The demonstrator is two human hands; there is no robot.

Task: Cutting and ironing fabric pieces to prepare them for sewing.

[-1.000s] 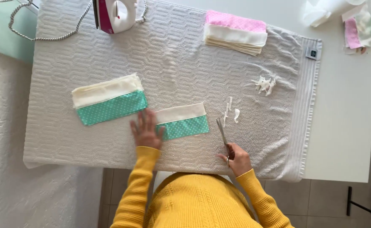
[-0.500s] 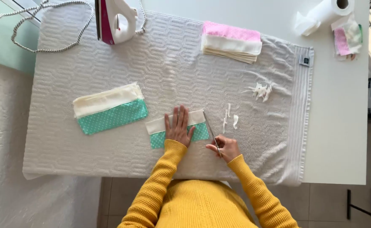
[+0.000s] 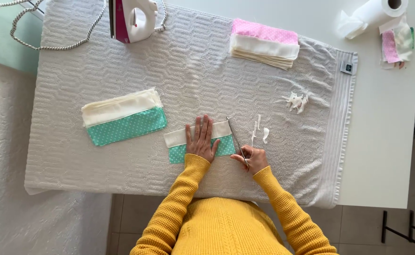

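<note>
We can't see the middle of the small cloth piece (image 3: 221, 130) — the left hand (image 3: 201, 139) lies flat on it. The scissors (image 3: 236, 139) handles are hidden inside the right hand (image 3: 252, 158). The iron (image 3: 132, 19) is cut off at the top edge, its cord (image 3: 51, 46) too. The scraps (image 3: 298, 100) are too small to tell apart — the pic's edge cuts the paper roll (image 3: 382, 10).

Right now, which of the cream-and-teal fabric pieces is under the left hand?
The smaller cream-and-teal piece, at the towel's near edge beside the scissors; the left hand lies flat on it. The larger stack lies untouched, farther left.
</note>
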